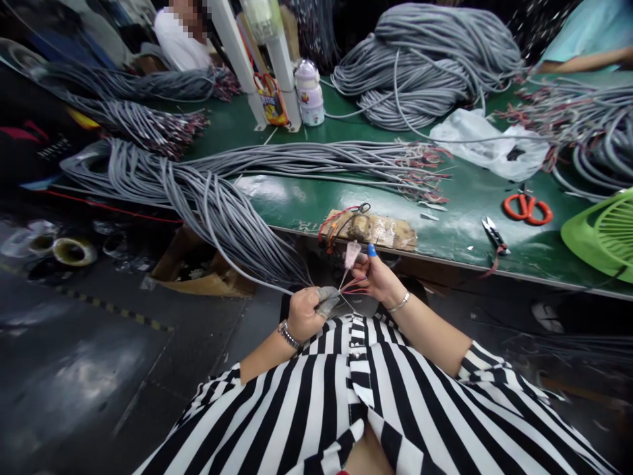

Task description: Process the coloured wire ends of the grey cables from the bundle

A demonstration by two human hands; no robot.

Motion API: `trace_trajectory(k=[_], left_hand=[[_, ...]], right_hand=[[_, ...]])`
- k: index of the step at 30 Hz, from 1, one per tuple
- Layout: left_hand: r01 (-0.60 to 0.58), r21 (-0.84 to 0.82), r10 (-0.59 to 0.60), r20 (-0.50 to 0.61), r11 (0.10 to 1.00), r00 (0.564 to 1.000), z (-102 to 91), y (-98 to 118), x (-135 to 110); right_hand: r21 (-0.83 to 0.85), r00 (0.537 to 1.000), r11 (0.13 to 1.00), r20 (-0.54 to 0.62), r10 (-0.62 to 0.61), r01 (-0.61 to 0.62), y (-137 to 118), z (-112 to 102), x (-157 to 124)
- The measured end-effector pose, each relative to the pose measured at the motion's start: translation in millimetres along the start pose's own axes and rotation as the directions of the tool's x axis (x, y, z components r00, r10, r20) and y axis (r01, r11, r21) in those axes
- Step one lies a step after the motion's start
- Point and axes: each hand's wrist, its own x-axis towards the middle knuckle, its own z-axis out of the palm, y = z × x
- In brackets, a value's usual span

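My left hand (305, 311) is closed around the end of a grey cable (247, 274), with grey tape on its thumb. Thin red and white inner wires (354, 285) fan out from the cable end toward my right hand (376, 276). My right hand pinches those wires and a small pale connector (352, 254); a blue cot covers its fingertip. Both hands are held over my lap, just below the green table's front edge (445, 260). A big bundle of grey cables (217, 211) hangs off the table to the left of my hands.
On the green table lie a cardboard pad with wires (370, 229), orange scissors (527, 208), small snips (494, 234), a plastic bag (489, 148), a green fan (603, 234), bottles (309, 92) and a large cable coil (425, 63). Other people sit at the far side.
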Motion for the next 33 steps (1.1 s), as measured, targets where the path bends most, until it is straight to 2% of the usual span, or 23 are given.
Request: trace_trajectory(k=[6, 10, 12, 15, 19, 24, 27, 29, 31, 33], left_hand=[[0.021, 0.015, -0.021, 0.036, 1.000, 0.999, -11.5, 7, -15], [0.017, 0.013, -0.018, 0.067, 1.000, 0.998, -9.4, 5, -19], [0.004, 0.017, -0.005, 0.080, 1.000, 0.997, -7.2, 4, -19], [0.007, 0.014, -0.008, 0.084, 1.000, 0.996, -5.2, 3, -18], [0.071, 0.017, -0.073, 0.116, 0.997, 0.991, -1.4, -3, -21], [0.158, 0.103, -0.177, 0.218, 0.982, 0.960, 12.2, -23, -31], [0.218, 0.205, -0.280, 0.351, 0.954, 0.894, 17.1, -38, -34], [0.227, 0.187, -0.287, 0.427, 0.956, 0.858, 15.2, -45, -30], [0.250, 0.091, -0.265, 0.433, 0.964, 0.862, 9.2, -50, -18], [0.275, -0.005, -0.254, 0.363, 0.962, 0.897, 0.8, -56, 2]], right_hand=[[-0.126, 0.998, 0.991, 0.039, 0.057, -0.051, 6, -13, -16], [-0.235, 0.980, 0.967, 0.146, 0.137, -0.100, 11, -8, -27], [-0.237, 0.978, 0.967, 0.154, 0.138, -0.099, 13, -2, -32], [-0.218, 0.991, 0.975, 0.109, 0.074, -0.049, 14, 6, -36], [-0.266, 0.999, 0.963, 0.013, -0.048, 0.049, 12, 8, -41], [-0.282, 0.968, 0.938, -0.091, -0.235, 0.201, 2, 2, -45], [-0.316, 0.906, 0.880, -0.114, -0.407, 0.356, -15, -4, -48], [-0.414, 0.833, 0.791, -0.124, -0.539, 0.450, -33, -11, -50], [-0.541, 0.718, 0.654, -0.126, -0.685, 0.529, -55, -22, -48], [-0.661, 0.579, 0.501, -0.121, -0.806, 0.559, -78, -35, -44]])
